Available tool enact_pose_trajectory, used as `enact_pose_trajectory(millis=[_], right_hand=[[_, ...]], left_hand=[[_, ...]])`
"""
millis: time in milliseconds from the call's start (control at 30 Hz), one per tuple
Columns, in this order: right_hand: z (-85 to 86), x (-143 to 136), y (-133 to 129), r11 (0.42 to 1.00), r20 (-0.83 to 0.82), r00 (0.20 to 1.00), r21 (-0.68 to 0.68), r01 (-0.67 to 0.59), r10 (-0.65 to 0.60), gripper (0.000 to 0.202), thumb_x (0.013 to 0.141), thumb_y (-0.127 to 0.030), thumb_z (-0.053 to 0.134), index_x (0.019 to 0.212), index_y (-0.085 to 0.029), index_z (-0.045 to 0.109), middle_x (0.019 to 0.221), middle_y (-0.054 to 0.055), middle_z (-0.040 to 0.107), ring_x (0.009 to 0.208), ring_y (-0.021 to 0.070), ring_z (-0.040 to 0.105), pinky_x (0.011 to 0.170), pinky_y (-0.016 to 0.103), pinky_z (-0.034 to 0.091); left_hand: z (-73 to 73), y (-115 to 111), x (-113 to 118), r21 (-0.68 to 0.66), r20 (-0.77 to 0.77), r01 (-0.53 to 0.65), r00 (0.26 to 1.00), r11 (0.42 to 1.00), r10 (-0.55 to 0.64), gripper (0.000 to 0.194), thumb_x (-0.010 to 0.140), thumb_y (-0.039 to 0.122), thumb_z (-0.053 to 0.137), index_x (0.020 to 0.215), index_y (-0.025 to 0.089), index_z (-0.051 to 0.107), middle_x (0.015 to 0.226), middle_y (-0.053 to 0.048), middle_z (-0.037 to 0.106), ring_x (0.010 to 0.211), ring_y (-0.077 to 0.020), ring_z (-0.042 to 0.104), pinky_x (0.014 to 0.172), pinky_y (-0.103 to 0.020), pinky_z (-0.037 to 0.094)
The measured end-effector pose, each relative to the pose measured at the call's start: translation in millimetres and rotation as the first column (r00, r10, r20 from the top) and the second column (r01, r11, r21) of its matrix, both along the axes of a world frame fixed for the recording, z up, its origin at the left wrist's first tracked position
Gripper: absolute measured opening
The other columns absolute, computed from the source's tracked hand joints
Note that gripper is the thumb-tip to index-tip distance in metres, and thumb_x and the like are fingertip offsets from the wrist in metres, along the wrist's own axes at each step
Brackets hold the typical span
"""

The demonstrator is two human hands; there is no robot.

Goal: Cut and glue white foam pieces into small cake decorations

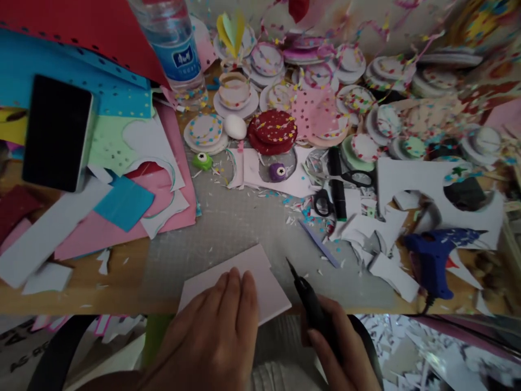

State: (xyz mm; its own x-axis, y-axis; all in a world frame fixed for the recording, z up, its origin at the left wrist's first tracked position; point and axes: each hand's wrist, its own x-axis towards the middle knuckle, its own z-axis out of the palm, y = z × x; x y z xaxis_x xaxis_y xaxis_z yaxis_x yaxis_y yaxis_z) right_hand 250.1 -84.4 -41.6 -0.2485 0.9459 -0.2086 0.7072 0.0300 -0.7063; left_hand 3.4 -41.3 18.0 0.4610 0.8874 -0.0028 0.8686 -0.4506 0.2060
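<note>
My left hand (222,326) lies flat on a white foam sheet (264,274), its fingers stretched out and pressing on the top. The sheet sits at the table's front edge, overhanging it a little. In my right hand (342,342) is a black craft knife (311,301), gripped by the handle. Its thin blade points up and to the left, just right of the sheet and apart from it. A narrow purple strip (319,243) rests on the grey cutting mat (240,217) beyond the blade.
A blue glue gun (433,258) and white offcuts (394,277) are at right, near black scissors (323,203). Purple (278,172) and green (202,161) punches stand behind. Decorated foam discs (272,130) line the back, with a water bottle (179,60); a phone (59,133) lies left.
</note>
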Motion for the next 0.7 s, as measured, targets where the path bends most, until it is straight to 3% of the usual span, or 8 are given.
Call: enact_pose_trajectory(millis=[100, 267, 367, 467, 700], right_hand=[[-1.7, -1.4, -6.8, 0.997, -0.054, 0.999, -0.073, -0.008, 0.004, 0.035, 0.096, -0.032, 0.044, 0.131, -0.026, 0.044, 0.111, 0.005, 0.071, 0.093, 0.0171, 0.071, 0.074, 0.017, 0.056], [-2.0, -1.9, -13.3, 0.991, -0.045, 0.999, -0.136, 0.019, -0.025, 0.043, 0.097, -0.034, 0.043, 0.138, -0.025, 0.037, 0.125, 0.010, 0.064, 0.107, 0.0207, 0.066, 0.084, 0.025, 0.056], [-3.3, -1.7, -13.5, 0.991, -0.073, 0.994, -0.115, 0.069, -0.078, 0.037, 0.098, -0.033, 0.041, 0.134, -0.025, 0.041, 0.097, 0.006, 0.071, 0.076, 0.0156, 0.071, 0.066, 0.018, 0.057], [-5.7, -3.6, -13.9, 0.983, -0.097, 0.982, -0.099, 0.154, -0.164, 0.028, 0.098, -0.031, 0.042, 0.124, -0.025, 0.046, 0.074, 0.000, 0.067, 0.052, 0.0118, 0.062, 0.050, 0.014, 0.052], [-7.6, -9.5, -14.0, 0.980, -0.017, 0.981, -0.063, 0.190, -0.192, 0.031, 0.095, -0.033, 0.047, 0.124, -0.023, 0.048, 0.090, 0.005, 0.071, 0.067, 0.0149, 0.069, 0.058, 0.016, 0.054]], left_hand=[[1.0, 3.4, -3.9, -0.016, -0.045, 0.072, 0.996, 0.997, -0.072, 0.038, 0.088, 0.007, 0.035, 0.116, 0.009, 0.062, 0.105, -0.014, 0.073, 0.096, -0.0210, 0.070, 0.076, -0.027, 0.057], [4.3, 9.8, -11.8, -0.036, -0.010, 0.118, 0.993, 0.992, -0.118, 0.041, 0.089, 0.008, 0.032, 0.115, 0.010, 0.064, 0.110, -0.012, 0.072, 0.099, -0.0200, 0.068, 0.081, -0.028, 0.056], [5.7, 12.7, -10.7, -0.014, -0.014, 0.101, 0.995, 0.995, -0.101, 0.044, 0.088, 0.005, 0.030, 0.113, 0.010, 0.065, 0.112, -0.011, 0.072, 0.103, -0.0200, 0.067, 0.089, -0.030, 0.054], [2.2, 11.1, -4.8, 0.008, 0.016, 0.125, 0.992, 0.992, -0.125, 0.044, 0.089, 0.004, 0.029, 0.111, 0.010, 0.066, 0.112, -0.011, 0.072, 0.103, -0.0196, 0.067, 0.091, -0.031, 0.053], [-3.7, 3.3, -3.1, 0.009, 0.078, 0.126, 0.989, 0.992, -0.126, 0.040, 0.091, 0.008, 0.031, 0.114, 0.010, 0.064, 0.113, -0.010, 0.072, 0.106, -0.0186, 0.066, 0.091, -0.027, 0.053]])
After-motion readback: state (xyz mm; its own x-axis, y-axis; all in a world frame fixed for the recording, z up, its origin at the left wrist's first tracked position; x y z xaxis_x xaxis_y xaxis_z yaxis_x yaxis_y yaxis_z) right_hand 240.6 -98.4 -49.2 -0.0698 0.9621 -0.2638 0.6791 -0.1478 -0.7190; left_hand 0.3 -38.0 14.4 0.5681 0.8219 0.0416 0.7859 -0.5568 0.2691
